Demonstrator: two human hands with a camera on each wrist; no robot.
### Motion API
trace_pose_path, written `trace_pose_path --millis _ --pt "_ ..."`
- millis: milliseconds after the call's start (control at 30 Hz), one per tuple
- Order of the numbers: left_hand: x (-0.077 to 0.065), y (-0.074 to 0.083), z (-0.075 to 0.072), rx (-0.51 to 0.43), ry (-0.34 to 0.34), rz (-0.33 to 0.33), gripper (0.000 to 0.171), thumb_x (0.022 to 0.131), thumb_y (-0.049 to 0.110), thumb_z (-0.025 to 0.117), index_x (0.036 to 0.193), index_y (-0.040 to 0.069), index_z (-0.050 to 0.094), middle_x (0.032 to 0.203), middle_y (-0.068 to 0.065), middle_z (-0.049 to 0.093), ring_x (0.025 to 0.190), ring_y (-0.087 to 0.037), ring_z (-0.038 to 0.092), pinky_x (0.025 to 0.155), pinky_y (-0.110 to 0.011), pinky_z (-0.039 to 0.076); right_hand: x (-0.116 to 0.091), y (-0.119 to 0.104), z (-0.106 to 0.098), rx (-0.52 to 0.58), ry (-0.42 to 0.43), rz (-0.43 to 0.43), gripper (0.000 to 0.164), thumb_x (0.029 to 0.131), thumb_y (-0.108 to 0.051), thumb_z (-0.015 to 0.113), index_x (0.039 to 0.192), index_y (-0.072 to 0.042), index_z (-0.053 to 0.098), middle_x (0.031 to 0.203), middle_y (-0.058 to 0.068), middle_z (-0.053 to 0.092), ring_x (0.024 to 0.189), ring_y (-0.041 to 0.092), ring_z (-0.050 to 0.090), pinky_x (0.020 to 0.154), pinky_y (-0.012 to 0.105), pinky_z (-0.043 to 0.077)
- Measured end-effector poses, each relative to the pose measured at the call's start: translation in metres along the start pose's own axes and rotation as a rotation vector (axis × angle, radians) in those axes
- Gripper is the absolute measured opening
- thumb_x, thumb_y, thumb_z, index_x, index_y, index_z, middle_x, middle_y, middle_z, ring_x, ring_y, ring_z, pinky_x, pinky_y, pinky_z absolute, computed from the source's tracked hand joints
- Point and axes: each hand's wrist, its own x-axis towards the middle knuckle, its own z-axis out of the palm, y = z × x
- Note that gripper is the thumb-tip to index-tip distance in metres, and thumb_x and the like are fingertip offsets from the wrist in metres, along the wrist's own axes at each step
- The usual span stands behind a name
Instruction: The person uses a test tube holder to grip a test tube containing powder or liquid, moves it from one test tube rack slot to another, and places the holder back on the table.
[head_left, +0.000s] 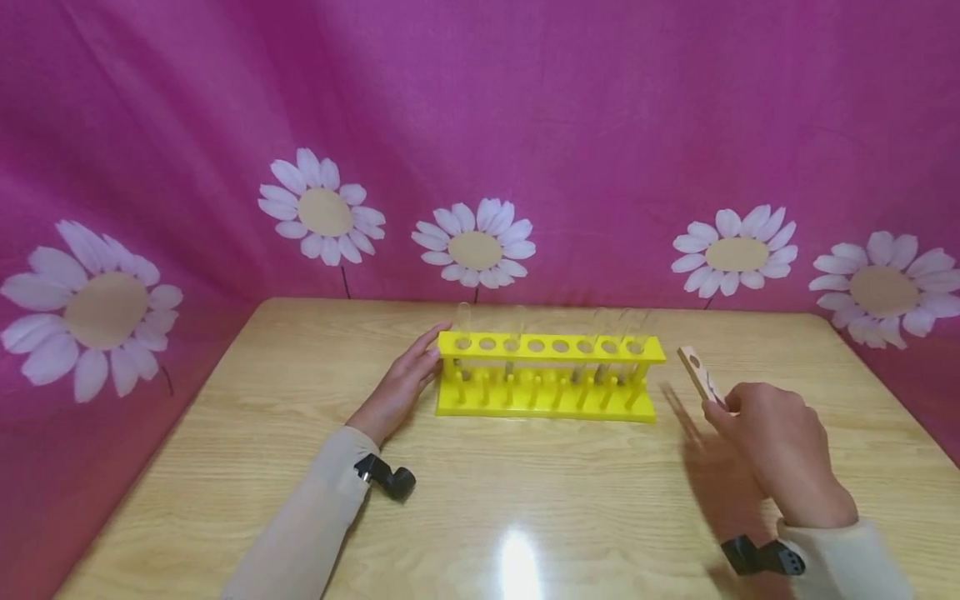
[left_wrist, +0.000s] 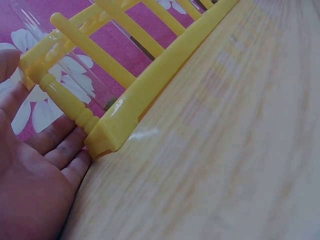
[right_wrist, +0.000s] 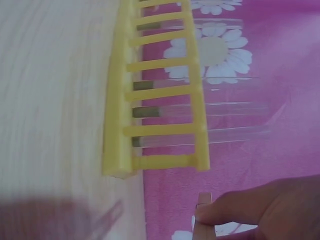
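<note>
A yellow test tube rack (head_left: 547, 408) stands upright on the table, with several clear glass test tubes (right_wrist: 215, 109) in its holes. Dark greenish matter (right_wrist: 146, 112) shows at the bottoms of the tubes. At the rack's left end is my left hand (head_left: 401, 383); its thumb and index finger grip the end of the upper plate, while the other fingers (left_wrist: 65, 150) lie against the end post and base. My right hand (head_left: 780, 442) pinches a wooden test tube holder (head_left: 699, 372) between thumb and fingers, to the right of the rack and apart from it.
The pale wood-grain table (head_left: 480, 500) reaches back to a magenta cloth (head_left: 585, 125) printed with white daisies. A row of yellow pegs (head_left: 536, 392) rises from the rack's base. Black wrist mounts (head_left: 386, 477) sit on both sleeves.
</note>
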Motion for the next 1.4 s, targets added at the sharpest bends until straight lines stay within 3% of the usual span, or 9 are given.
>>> trace_pose_path --millis 500,733,1033,1400 --pt "-0.001 0.000 0.001 -0.027 -0.009 0.006 0.048 0.102 0.039 0.044 0.149 0.030 0.036 0.156 0.005 0.028 0.142 -0.018 0.027 0.117 -0.044 0.023 0.003 -0.010 -0.016 0.033 0.078 -0.016 0.036 0.089 -0.032 0.063 0.096 0.003 0.071 0.065 0.008 0.060 0.056 0.026 0.048 0.043 0.031 0.032" --pt "-0.001 -0.001 0.000 -0.016 -0.005 0.004 0.047 0.103 0.040 0.042 0.149 0.032 0.036 0.156 0.005 0.028 0.141 -0.017 0.028 0.117 -0.043 0.024 0.007 -0.017 -0.023 0.062 0.170 -0.047 0.034 0.088 -0.025 0.063 0.094 0.007 0.069 0.066 0.012 0.061 0.057 0.027 0.048 0.044 0.031 0.033" --pt "0.000 0.001 0.000 -0.037 -0.012 0.012 0.048 0.102 0.040 0.044 0.149 0.030 0.036 0.157 0.000 0.026 0.141 -0.018 0.028 0.117 -0.042 0.022 0.011 -0.037 -0.036 0.103 0.249 -0.048 0.034 0.089 -0.024 0.063 0.097 0.008 0.067 0.068 0.013 0.061 0.060 0.029 0.048 0.045 0.030 0.034" --pt "-0.001 0.002 0.001 -0.028 -0.006 0.006 0.047 0.103 0.038 0.042 0.149 0.030 0.036 0.155 0.006 0.028 0.141 -0.015 0.028 0.117 -0.041 0.023 0.012 -0.066 -0.042 0.155 0.258 -0.036 0.035 0.090 -0.026 0.062 0.100 0.008 0.066 0.071 0.014 0.061 0.065 0.029 0.048 0.047 0.031 0.035"
